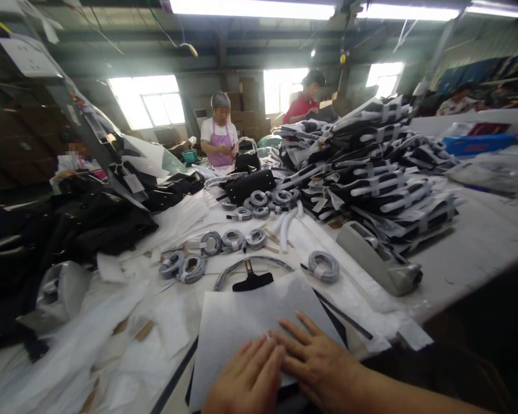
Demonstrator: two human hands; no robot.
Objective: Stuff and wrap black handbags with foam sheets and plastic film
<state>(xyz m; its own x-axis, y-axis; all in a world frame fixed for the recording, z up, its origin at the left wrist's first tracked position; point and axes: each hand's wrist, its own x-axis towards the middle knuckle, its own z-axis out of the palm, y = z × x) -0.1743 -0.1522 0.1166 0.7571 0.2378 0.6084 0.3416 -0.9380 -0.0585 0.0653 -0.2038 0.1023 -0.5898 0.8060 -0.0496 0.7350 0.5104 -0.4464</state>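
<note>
Both hands lie flat, palms down, close together low in the view. The left hand (246, 379) has its fingers (265, 353) straight and pointing up and right. The right hand (317, 362) spreads its fingers toward the left, touching the left hand's fingertips.

Two hands, the left hand (248, 376) and the right hand (317, 362), are lying on one white sheet (242, 316). About twelve coiled grey straps (323, 265) are lying across the table (479, 241). Two tape dispensers (380, 259) are standing there. Three other people (218, 132) are working behind one big pile of wrapped black bags (380, 167).
</note>
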